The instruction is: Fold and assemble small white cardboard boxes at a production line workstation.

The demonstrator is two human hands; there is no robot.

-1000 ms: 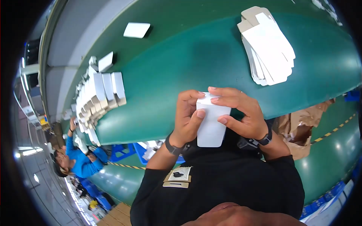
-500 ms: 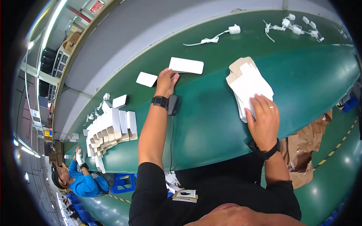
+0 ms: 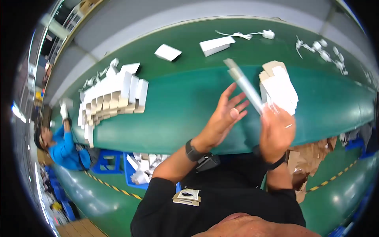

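My right hand point(image 3: 278, 128) is closed on a flat, folded white carton point(image 3: 246, 87), lifted and tilted nearly edge-on, smeared by motion. Just left of it, my left hand point(image 3: 222, 120) has its fingers spread and holds nothing; it is apart from the carton. Beside the right hand, a stack of flat white cartons point(image 3: 281, 87) with brown inner flaps lies on the green mat. Farther off on the table lie a white box point(image 3: 216, 46) and a shorter white piece point(image 3: 167, 52).
Open white cartons point(image 3: 114, 94) stand packed in rows at the left. White plug adapters point(image 3: 268, 34) with cables lie along the far side, several more in a cluster point(image 3: 324, 54). A blue bin point(image 3: 129, 173) of white pieces and a co-worker in blue point(image 3: 73, 148) are at lower left.
My left hand has left the white box at the far side and come back toward me. My right hand has lifted a flat carton off the stack. The view has shifted.
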